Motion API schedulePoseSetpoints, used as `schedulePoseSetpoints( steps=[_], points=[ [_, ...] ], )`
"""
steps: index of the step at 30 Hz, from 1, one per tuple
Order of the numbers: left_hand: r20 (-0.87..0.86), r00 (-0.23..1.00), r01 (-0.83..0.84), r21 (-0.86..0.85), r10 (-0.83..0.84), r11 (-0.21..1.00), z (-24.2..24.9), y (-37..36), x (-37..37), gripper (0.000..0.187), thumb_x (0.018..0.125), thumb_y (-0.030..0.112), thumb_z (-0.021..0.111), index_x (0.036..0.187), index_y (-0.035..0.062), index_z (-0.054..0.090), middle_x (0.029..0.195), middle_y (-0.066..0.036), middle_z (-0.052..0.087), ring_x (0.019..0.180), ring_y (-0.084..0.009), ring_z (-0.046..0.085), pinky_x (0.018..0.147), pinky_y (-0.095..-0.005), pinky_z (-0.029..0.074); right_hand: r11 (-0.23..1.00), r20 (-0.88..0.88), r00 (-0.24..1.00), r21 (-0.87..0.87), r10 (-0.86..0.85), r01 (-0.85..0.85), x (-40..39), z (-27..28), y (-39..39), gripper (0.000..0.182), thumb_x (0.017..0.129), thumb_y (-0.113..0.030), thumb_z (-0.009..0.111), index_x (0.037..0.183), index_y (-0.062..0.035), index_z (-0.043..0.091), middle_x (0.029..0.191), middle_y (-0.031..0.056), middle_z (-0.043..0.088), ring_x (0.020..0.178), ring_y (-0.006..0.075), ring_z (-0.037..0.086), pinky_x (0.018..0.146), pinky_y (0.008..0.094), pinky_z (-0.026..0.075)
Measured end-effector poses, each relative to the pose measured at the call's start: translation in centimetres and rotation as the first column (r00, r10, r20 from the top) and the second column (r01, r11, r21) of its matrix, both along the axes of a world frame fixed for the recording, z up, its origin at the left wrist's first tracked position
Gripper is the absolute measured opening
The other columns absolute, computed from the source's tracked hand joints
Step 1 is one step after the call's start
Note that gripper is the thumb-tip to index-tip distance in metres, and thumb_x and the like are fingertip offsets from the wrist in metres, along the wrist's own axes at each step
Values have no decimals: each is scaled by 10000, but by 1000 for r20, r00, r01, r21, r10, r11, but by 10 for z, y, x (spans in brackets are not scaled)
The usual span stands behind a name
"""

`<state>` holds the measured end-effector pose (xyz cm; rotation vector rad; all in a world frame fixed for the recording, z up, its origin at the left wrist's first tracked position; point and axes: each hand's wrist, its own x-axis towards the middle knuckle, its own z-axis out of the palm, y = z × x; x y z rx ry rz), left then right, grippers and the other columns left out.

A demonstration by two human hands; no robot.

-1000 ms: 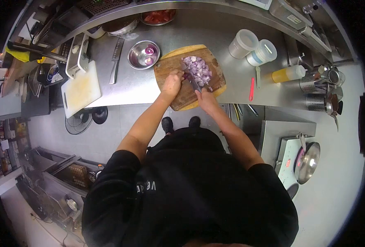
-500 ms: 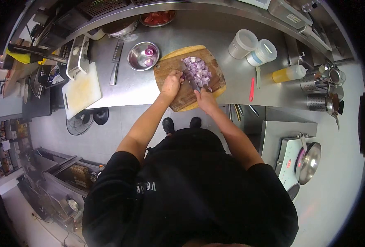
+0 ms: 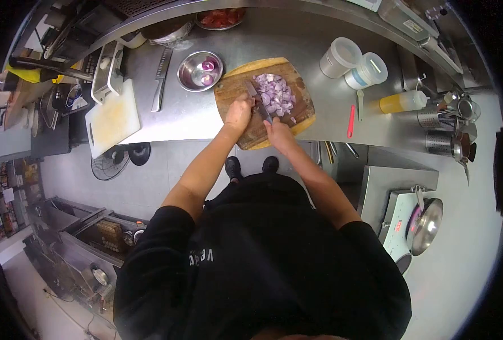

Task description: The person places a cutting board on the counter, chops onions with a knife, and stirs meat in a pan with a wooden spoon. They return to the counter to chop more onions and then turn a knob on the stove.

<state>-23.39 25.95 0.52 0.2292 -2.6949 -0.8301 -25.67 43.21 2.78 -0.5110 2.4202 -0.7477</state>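
On the wooden cutting board [image 3: 228,85], my right hand [image 3: 279,135] is closed around the handle of a knife [image 3: 259,103]. Its blade points away from me and to the left, close by my left fingers. My left hand [image 3: 239,115] is curled on the board left of the blade, fingers pressed around a piece of red onion that is mostly hidden. A pile of chopped red onion [image 3: 277,95] lies right of the blade. Left of the board, a steel bowl [image 3: 188,84] holds red onion pieces [image 3: 208,66].
A second knife [image 3: 160,79] and a white cutting board [image 3: 112,122] lie to the left. At the right stand lidded tubs [image 3: 341,56], a yellow squeeze bottle [image 3: 401,102] and a red-handled tool [image 3: 351,122]. A bowl of red pieces [image 3: 220,20] stands at the back.
The blade now shows more beside my left fingers, its tip farther out to the left. Both hands stay on the board. The whole view has shifted slightly.
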Motion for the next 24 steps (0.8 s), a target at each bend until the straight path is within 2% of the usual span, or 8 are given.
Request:
schedulePoseSetpoints(
  steps=[2, 4, 7, 14, 17, 19, 24],
  points=[
    [-29, 1000, 1, 30, 0, 1000, 0, -2, 5, 100, 812, 50, 611, 838, -21, 677, 905, -164, 649, 801, -335, 642, 721, -384, 523, 1000, -31, 999, 13, 14, -14, -4, -2, 2, 444, 972, -389, 383, 954, 41, 493, 820, 289, 630, 814, 467, 610, 731, 536, 475],
    [-49, 999, -19, 46, 21, 999, 4, -1, 14, 142, 822, 78, 562, 862, 4, 676, 950, -152, 636, 918, -335, 604, 799, -392, 492, 997, -151, 986, 41, 71, -65, -2, -3, 9, 444, 974, -395, 372, 958, 34, 482, 816, 280, 635, 804, 459, 615, 719, 534, 481],
    [-98, 994, -41, 71, 48, 997, -1, 2, 16, 144, 827, 87, 562, 864, 6, 674, 961, -142, 637, 950, -326, 586, 821, -385, 482, 990, -130, 986, 103, 106, -93, 4, 17, 9, 433, 973, -391, 381, 958, 32, 474, 821, 276, 637, 796, 455, 617, 714, 535, 481],
    [-72, 995, -65, -2, 65, 998, -4, 7, 20, 148, 836, 103, 559, 857, 9, 672, 950, -127, 630, 928, -318, 587, 810, -391, 484, 990, -152, 983, 115, 100, -83, 11, 8, 1, 422, 969, -376, 399, 958, 37, 484, 805, 288, 631, 794, 454, 622, 709, 524, 490],
    [-78, 995, -64, -20, 62, 998, 4, 4, 12, 151, 838, 108, 559, 850, 9, 673, 917, -124, 621, 927, -322, 580, 815, -395, 479, 994, -217, 970, 42, 108, -102, -7, 9, -4, 425, 969, -364, 411, 946, 53, 491, 769, 310, 616, 746, 476, 607, 701, 534, 479],
    [-137, 986, -103, -28, 98, 994, 8, 9, 11, 104, 819, 75, 605, 811, 13, 687, 857, -139, 634, 851, -338, 596, 764, -396, 493, 994, -202, 974, 61, 101, -90, -7, 16, 5, 438, 967, -365, 413, 971, 65, 494, 791, 323, 612, 783, 482, 604, 721, 538, 473],
    [-118, 990, -77, -30, 73, 997, -4, 5, 6, 103, 812, 74, 609, 809, 13, 692, 872, -146, 647, 853, -338, 595, 780, -397, 491, 993, -150, 984, 82, 101, -90, -1, 26, 14, 441, 967, -382, 406, 966, 49, 501, 804, 312, 618, 806, 475, 607, 728, 545, 469]
  ],
)
